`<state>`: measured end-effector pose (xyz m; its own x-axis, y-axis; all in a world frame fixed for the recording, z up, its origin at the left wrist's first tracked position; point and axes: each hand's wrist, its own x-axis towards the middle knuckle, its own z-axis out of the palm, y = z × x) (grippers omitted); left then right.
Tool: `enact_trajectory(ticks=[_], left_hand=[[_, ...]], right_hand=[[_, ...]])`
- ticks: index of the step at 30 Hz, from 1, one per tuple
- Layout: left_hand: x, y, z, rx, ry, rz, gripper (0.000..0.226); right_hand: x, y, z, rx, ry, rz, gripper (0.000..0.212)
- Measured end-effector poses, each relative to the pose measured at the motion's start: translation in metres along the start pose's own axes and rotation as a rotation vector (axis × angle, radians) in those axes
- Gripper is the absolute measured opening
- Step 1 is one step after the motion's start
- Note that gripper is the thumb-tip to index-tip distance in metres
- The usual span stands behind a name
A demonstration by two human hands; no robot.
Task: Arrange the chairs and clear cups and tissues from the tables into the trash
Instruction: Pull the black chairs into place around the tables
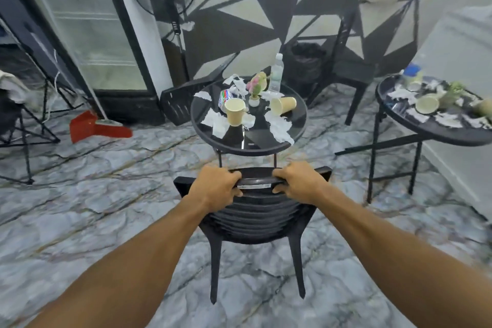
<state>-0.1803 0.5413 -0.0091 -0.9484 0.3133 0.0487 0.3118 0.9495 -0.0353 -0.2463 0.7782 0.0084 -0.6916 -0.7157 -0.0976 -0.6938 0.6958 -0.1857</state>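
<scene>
Both the left hand (214,186) and right hand (295,183) grip the upright chair (255,210) backrest, its seat facing the table (266,145).

Left hand (214,187), right hand (297,182), both clenched.

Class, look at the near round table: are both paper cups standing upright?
No, the left cup stands upright, but the right cup lies tipped on its side.
</scene>
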Motion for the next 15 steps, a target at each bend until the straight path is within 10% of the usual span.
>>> enact_trajectory(ticks=[15], left_hand=[[0.002,0.087,0.09,-0.062,-0.176,-0.111,0.016]], right_hand=[[-0.054,0.068,0.101,0.063,-0.024,-0.024,0.018]])
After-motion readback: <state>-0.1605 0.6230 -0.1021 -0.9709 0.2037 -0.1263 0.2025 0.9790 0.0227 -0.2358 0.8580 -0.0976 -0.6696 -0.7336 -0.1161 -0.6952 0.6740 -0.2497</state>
